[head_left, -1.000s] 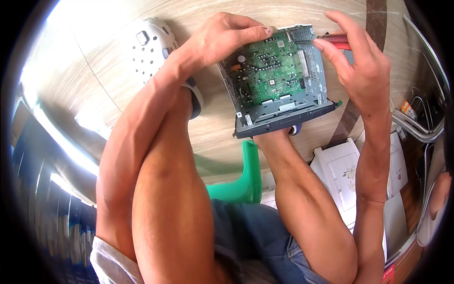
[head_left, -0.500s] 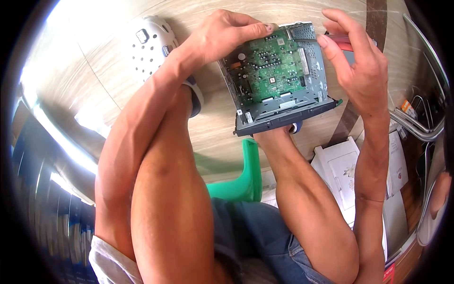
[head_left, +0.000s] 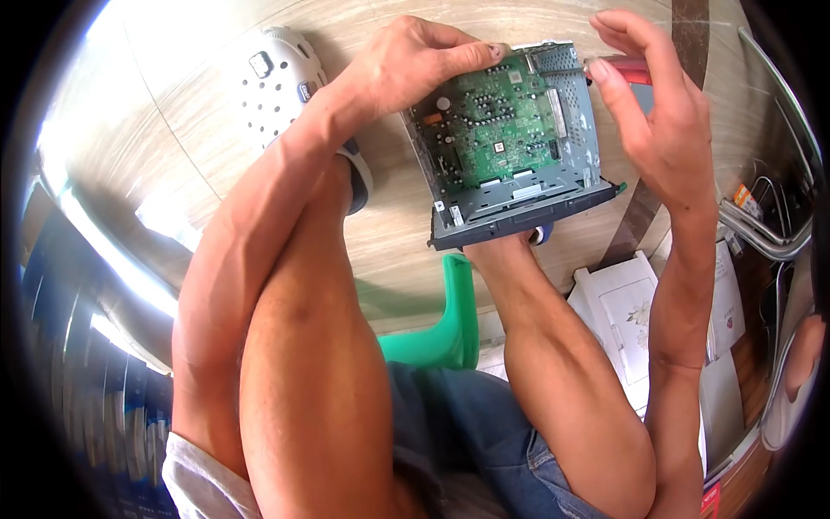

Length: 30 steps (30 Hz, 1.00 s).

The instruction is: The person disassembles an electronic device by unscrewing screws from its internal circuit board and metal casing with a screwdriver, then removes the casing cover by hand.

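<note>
A metal electronics chassis (head_left: 581, 125) with a black front panel is held up above the floor, its inside facing me. The green circuit board (head_left: 497, 130) lies within it. My left hand (head_left: 415, 65) grips the chassis at its upper left edge, with the thumb on top near the board. Beside the upper right corner, my right hand (head_left: 661, 112) holds a red-handled screwdriver (head_left: 631, 69) between thumb and fingers. Its thin shaft reaches left over the chassis corner; the tip is too small to make out.
A white clog (head_left: 281, 91) is on my left foot on the tiled floor (head_left: 389, 251). The green stool (head_left: 450, 329) shows between my legs. White boxes (head_left: 618, 307) and a chair's metal tubing (head_left: 778, 246) are at the right. Part of another person (head_left: 806, 356) shows at the right edge.
My right hand and the red handle have shifted slightly, with the fingers a little higher. The left hand and the chassis have barely moved.
</note>
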Available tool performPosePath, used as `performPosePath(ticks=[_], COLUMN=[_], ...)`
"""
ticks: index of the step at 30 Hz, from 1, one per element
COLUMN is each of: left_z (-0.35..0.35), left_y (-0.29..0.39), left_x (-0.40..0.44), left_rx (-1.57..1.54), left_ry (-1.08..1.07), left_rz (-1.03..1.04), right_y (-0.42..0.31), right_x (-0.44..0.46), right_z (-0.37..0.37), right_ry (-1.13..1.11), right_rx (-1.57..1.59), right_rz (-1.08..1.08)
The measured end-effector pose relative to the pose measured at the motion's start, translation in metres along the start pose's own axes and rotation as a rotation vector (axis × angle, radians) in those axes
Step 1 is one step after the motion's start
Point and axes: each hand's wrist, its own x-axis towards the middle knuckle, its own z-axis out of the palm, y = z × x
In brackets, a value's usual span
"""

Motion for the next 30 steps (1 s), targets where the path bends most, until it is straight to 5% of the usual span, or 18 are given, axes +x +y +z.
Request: performPosePath(ticks=[2, 5, 11, 20, 30], left_z=[0.000, 0.000, 0.000, 0.001, 0.000], left_y=[-0.001, 0.001, 0.002, -0.002, 0.002], left_x=[-0.001, -0.002, -0.001, 0.000, -0.001], left_rx=[0.014, 0.025, 0.004, 0.007, -0.010], left_ry=[0.007, 0.006, 0.001, 0.003, -0.008], left_rz=[0.005, 0.004, -0.016, -0.013, -0.029], right_y=[0.039, 0.040, 0.044, 0.041, 0.049], right_x=[-0.002, -0.002, -0.002, -0.002, 0.001], right_z=[0.002, 0.002, -0.002, 0.001, 0.001], right_ry=[-0.038, -0.067, -0.036, -0.092, -0.015], right_rx=[0.190, 0.282, -0.070, 0.223, -0.073], right_rz=[-0.199, -0.200, -0.056, -0.229, -0.100])
